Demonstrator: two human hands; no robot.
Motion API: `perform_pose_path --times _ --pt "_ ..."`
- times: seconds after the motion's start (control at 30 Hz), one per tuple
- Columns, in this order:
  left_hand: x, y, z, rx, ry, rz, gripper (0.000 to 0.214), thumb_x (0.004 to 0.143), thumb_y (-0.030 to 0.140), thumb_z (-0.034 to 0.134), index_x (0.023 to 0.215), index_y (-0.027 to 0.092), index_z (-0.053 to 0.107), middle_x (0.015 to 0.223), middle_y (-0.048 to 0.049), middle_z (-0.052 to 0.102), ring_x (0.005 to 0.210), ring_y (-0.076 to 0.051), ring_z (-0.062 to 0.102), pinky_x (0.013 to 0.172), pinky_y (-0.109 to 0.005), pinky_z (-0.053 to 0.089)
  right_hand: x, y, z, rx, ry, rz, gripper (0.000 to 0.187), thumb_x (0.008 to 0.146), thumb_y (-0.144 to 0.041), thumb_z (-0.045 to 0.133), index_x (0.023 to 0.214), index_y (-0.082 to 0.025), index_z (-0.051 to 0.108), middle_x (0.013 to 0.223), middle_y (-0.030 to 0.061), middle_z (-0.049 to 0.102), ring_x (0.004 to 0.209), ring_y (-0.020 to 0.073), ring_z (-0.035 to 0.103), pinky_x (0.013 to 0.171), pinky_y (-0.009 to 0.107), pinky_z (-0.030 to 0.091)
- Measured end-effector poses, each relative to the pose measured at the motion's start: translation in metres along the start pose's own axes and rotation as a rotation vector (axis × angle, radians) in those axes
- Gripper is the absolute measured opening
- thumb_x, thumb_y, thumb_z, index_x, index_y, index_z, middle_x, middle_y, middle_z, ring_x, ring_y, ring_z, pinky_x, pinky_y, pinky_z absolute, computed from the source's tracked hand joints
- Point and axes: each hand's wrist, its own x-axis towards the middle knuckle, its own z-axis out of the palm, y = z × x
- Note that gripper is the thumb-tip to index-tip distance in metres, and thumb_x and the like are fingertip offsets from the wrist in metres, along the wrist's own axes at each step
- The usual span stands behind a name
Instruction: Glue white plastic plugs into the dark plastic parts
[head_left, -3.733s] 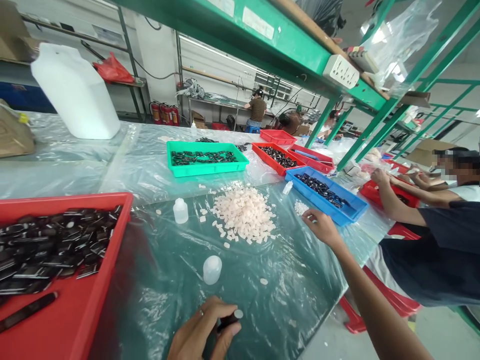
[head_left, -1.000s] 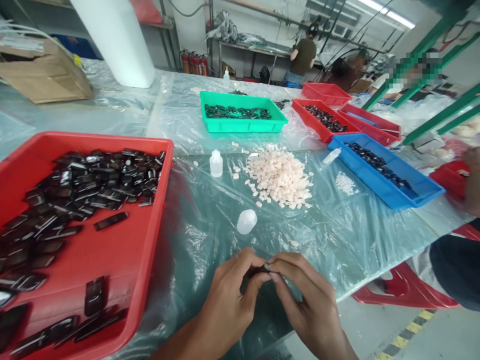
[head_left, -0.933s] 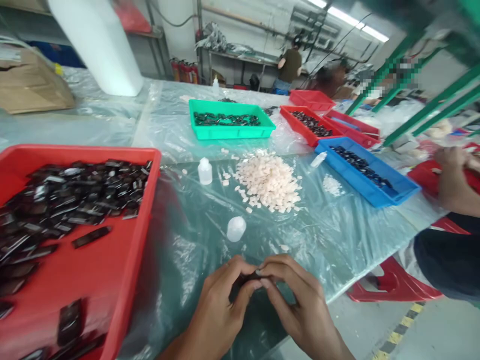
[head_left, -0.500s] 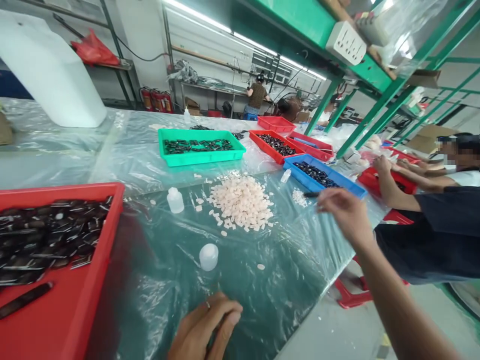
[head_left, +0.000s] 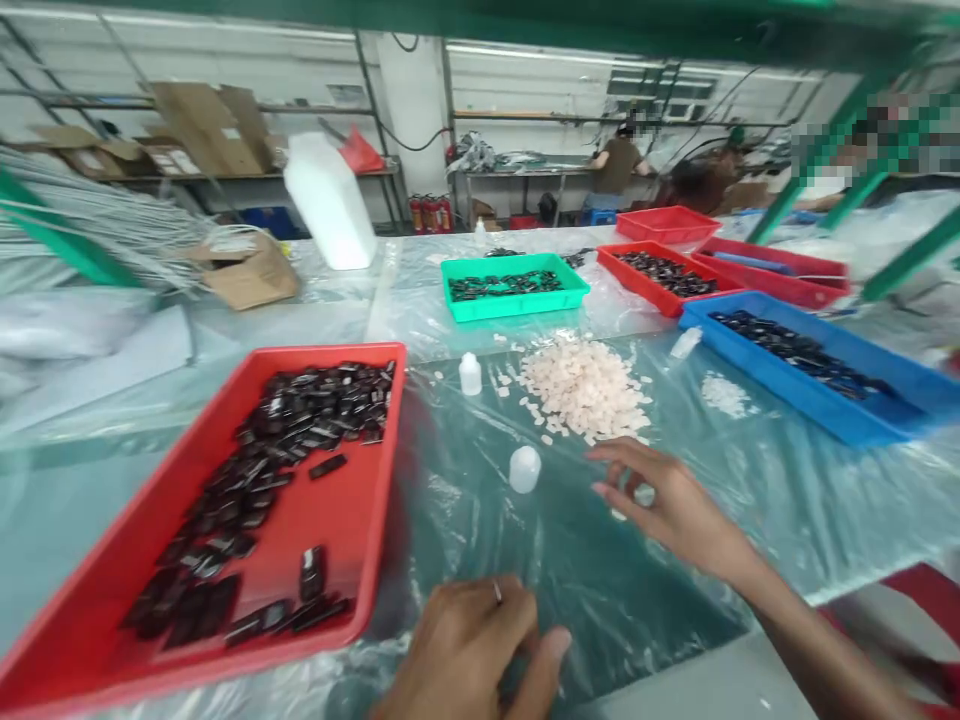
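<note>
Two hands: left hand (head_left: 469,650) and right hand (head_left: 679,510), bare, apart from each other, over the film-covered bench (head_left: 600,610).
Clock centre: small translucent container (head_left: 525,470) standing on the bench; 12 = far side.
Left hand: at 6, knuckles up, fingers curled, thumb out to the side; ring (head_left: 497,592) on one finger.
Left grip: can't tell. Palm side hidden; dark patch under the fingers could be shadow or a part.
Right hand: at 3, forearm coming in from 4.
Right grip: thumb and index tips parted, pointing at 9, other fingers bent. Pale spot showing between them; can't tell if held or lying on the bench.
Pale heap (head_left: 589,390): between 1 and 2, just beyond the right fingertips, strays around its near and left edges.
Loose pale piece (head_left: 618,516): between 3 and 4, just beside the right thumb.
Squeeze bottle (head_left: 470,376): 11, upright.
Near red tray (head_left: 337,530): 9, dark pieces (head_left: 315,415) banked along far and left sides, a few at the near end.
Green tray (head_left: 517,308): 12, spread of dark parts inside.
Blue tray (head_left: 787,385): between 2 and 3, dark parts inside; white granules (head_left: 726,395) just beside it.
Far red trays (head_left: 664,233): between 1 and 2, three of them.
White jug (head_left: 330,205): between 10 and 11.
Other person (head_left: 616,165): 1, at the back, blurred.
</note>
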Motion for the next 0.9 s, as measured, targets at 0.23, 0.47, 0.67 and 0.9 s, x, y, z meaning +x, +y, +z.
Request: perform_pose_path --times 0.23,0.47,0.67,0.9 --pt "-0.032 -0.069 -0.100 0.452 -0.033 -0.558 0.019 0.101 0.024 0.047 0.091 0.017 0.061 0.085 -0.0075 0.066 0.070 -0.023 0.066 0.063 -0.036 0.049 0.037 -0.017 0.048 0.094 -0.107 -0.024 0.042 0.086 -0.050 0.068 0.121 -0.028 0.059 0.079 -0.0009 0.062 0.055 0.0166 0.058 0.057 0.033 0.050" --pt "-0.031 -0.122 -0.112 0.457 -0.375 -0.707 0.026 0.095 0.039 0.070 0.085 0.015 0.066 0.083 -0.0003 0.068 0.076 -0.017 0.067 0.075 -0.035 0.057 0.061 -0.016 0.050 0.285 -0.260 -0.041 0.039 0.084 -0.055 0.071 0.113 -0.031 0.062 0.115 0.0062 0.070 0.102 0.0301 0.070 0.074 0.037 0.057" --pt "0.000 -0.081 -0.096 0.255 -0.116 -0.592 0.009 0.097 0.022 0.063 0.090 0.017 0.060 0.077 0.0025 0.060 0.066 -0.016 0.059 0.066 -0.031 0.049 0.087 -0.013 0.033 0.609 -0.367 -0.079 0.046 0.089 -0.058 0.067 0.126 -0.031 0.062 0.127 0.0068 0.068 0.117 0.0304 0.066 0.097 0.044 0.059" --pt "0.063 -0.014 -0.006 -0.302 0.010 -0.302 0.010 0.101 0.026 0.060 0.108 0.028 0.066 0.099 0.0007 0.069 0.088 -0.016 0.066 0.074 -0.024 0.050 0.081 0.016 0.026 0.892 -0.380 0.046 0.049 0.096 -0.052 0.061 0.141 -0.034 0.052 0.141 0.0094 0.058 0.120 0.0306 0.064 0.083 0.045 0.067"
